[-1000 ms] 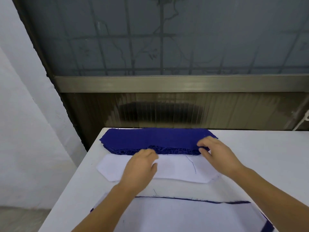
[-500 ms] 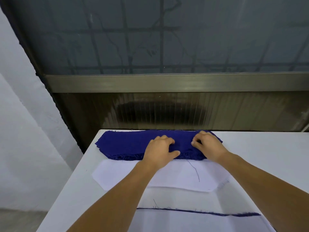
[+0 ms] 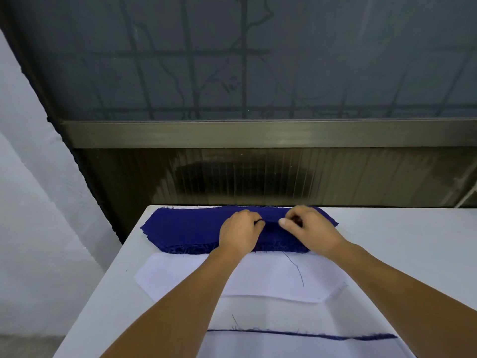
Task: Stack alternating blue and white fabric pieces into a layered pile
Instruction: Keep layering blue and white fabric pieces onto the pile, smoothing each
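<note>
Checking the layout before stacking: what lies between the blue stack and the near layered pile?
In the head view, a white fabric piece with a loose dark thread on it.

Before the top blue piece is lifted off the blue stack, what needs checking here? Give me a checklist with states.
1. Left hand pinches blue cloth: ok.
2. Right hand pinches blue cloth: ok.
3. Only one layer pinched from the blue stack: cannot tell.
4. White piece lies flat: ok.
5. Loose thread off the white piece: not ok.
6. Layered pile near edge has white on top: ok.
</note>
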### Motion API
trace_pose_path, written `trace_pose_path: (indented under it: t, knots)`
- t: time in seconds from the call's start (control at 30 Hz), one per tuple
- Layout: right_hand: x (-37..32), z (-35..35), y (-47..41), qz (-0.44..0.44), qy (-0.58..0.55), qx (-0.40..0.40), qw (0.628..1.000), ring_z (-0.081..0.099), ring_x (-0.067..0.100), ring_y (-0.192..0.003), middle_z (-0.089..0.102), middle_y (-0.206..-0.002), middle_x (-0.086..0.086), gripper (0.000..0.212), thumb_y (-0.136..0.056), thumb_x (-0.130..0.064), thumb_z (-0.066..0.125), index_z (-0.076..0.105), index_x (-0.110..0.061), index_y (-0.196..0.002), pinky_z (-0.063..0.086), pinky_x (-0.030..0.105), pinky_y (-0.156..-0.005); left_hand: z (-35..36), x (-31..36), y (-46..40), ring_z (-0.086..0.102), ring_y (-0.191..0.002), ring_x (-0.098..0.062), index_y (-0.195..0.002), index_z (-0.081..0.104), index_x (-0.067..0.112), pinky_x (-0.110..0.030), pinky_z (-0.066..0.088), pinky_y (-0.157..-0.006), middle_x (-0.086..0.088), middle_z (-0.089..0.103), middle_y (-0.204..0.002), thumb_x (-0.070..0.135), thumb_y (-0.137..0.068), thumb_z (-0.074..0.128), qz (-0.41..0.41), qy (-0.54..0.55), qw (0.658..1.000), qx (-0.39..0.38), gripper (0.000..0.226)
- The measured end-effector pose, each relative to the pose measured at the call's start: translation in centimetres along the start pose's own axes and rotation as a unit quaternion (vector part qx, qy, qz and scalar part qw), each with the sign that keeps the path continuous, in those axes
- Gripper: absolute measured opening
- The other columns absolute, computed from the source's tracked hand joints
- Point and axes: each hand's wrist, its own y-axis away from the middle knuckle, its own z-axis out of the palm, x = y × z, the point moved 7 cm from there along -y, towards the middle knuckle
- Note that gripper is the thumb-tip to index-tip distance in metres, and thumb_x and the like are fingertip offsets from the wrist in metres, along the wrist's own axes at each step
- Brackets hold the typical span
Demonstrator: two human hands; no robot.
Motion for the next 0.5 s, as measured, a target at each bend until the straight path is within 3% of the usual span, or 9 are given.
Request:
trace_pose_path:
  t: [0.1,0.2,0.3,0.5]
  knots:
    - [-1.5,1.1,0.6,-0.043,0.052,-0.009,0.998,0.054,0.005,-0.092,0.054,-0.102,-0.018,0.032,-0.086,-0.048,0.062,0.05,-0.033,-0.111,0.049,0.021,-0.076,-0.1,0.2,-0.1,0.058,-0.083,-0.011,-0.105,0.066,0.027,-0.028,0.051,-0.071,0.007,0.065,-0.097,0.031,-0.098,0.047,0.002,0.002,1.0,0.011,0.02]
    - [-0.8,0.7,0.4,-0.024,0.065,0.024,0.997,0.056,0.007,-0.088,0.061,-0.105,-0.009,0.008,-0.095,-0.029,0.052,0.053,-0.029,-0.104,0.052,0.023,-0.076,-0.3,-0.6,0.4,0.054,-0.097,-0.012,-0.11,0.064,0.024,-0.026,0.049,-0.081,0.005,0.062,-0.108,0.023,-0.096,0.053,0.018,-0.004,1.0,0.021,0.018]
    - [0.3,0.3,0.8,-0.036,0.075,0.022,0.996,0.056,0.009,-0.094,0.061,-0.109,-0.008,0.015,-0.098,-0.026,0.048,0.06,-0.024,-0.107,0.05,0.024,-0.081,-1.8,-3.0,1.5,0.049,-0.105,-0.012,-0.113,0.062,0.02,-0.023,0.046,-0.084,0.005,0.058,-0.113,0.013,-0.092,0.056,0.017,-0.019,0.998,0.06,0.024]
    - [-0.1,-0.4,2.3,-0.076,0.081,0.01,0.994,0.054,0.008,-0.097,0.061,-0.11,-0.007,0.018,-0.098,-0.022,0.048,0.063,-0.021,-0.11,0.046,0.02,-0.082,-5.8,-8.5,4.3,0.056,-0.1,-0.014,-0.119,0.062,0.022,-0.025,0.048,-0.077,0.004,0.061,-0.115,0.015,-0.094,0.052,-0.024,-0.099,0.991,0.09,0.028]
